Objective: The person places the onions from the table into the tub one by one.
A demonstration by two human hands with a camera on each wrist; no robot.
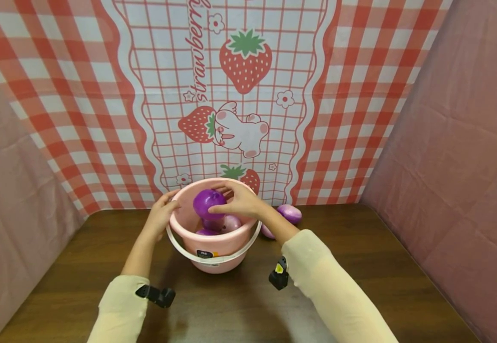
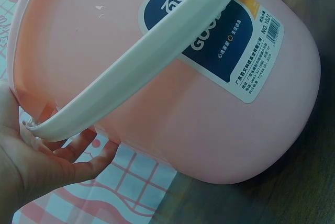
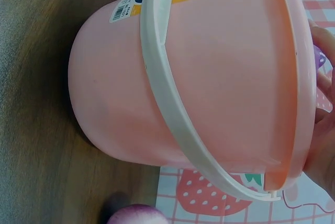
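A pink bucket (image 1: 214, 245) with a white handle (image 2: 120, 80) stands on the table. At its left rim my left hand (image 1: 161, 216) holds on, thumb over the edge and fingers spread along the outside wall; the left wrist view shows this hand (image 2: 49, 164) by the handle's joint. My right hand (image 1: 240, 200) reaches over the bucket's right side and grips a round, glossy purple vegetable (image 1: 207, 204) between thumb and fingers, at the bucket's mouth. Several more purple vegetables (image 1: 231, 223) lie inside, partly hidden below it.
Right of the bucket, a purple-and-white vegetable (image 1: 290, 214) lies on the wooden table (image 1: 338, 271), with another purple one (image 1: 268, 232) partly behind my right forearm. A strawberry-print checked cloth (image 1: 244, 62) hangs behind, and pink cloth (image 1: 437, 119) covers both sides.
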